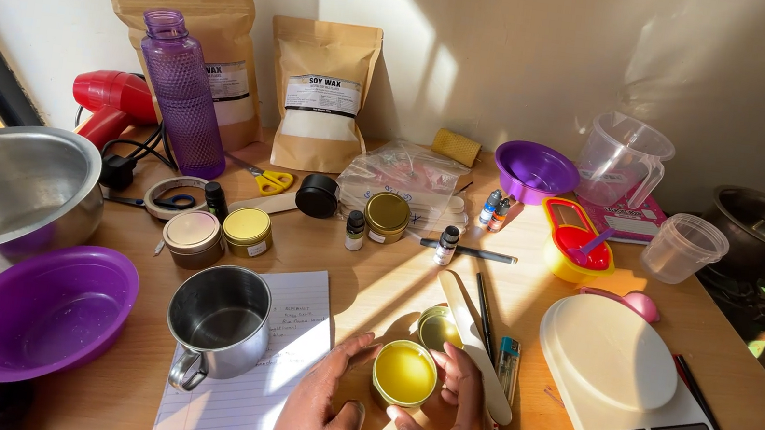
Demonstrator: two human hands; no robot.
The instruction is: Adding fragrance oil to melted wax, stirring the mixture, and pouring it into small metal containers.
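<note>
Both hands come in from the near edge of the worktop (576,385) and cup a small round tin of yellow wax (404,374). The left hand (320,407) lies palm-in on the tin's left side, its fingers (357,346) curved loosely toward the rim. The right hand (453,418) wraps the tin's right side, fingers (459,365) bent over the far rim and thumb low at the near side, so the tin is held between the two hands.

The tin is gold-walled and open, filled almost to the rim with smooth, pale yellow wax that catches the sunlight. It stands on the worktop near the near edge, a little right of the middle.

Just beyond it lies its gold lid (439,327), tilted, with a flat wooden stick (473,348) running alongside on the right. To the left stands one steel mug (218,323) on a lined sheet of paper (286,368). Farther off sit three more closed tins (247,231), two of them side by side at the left and one nearer the middle. Two purple bowls (40,311) show, one near left and one far right, and one large steel bowl (2,188) at the left. Two brown wax bags (320,91) stand against the far wall beside one purple bottle (181,93). One white kitchen scale (640,412) sits near right.
</note>
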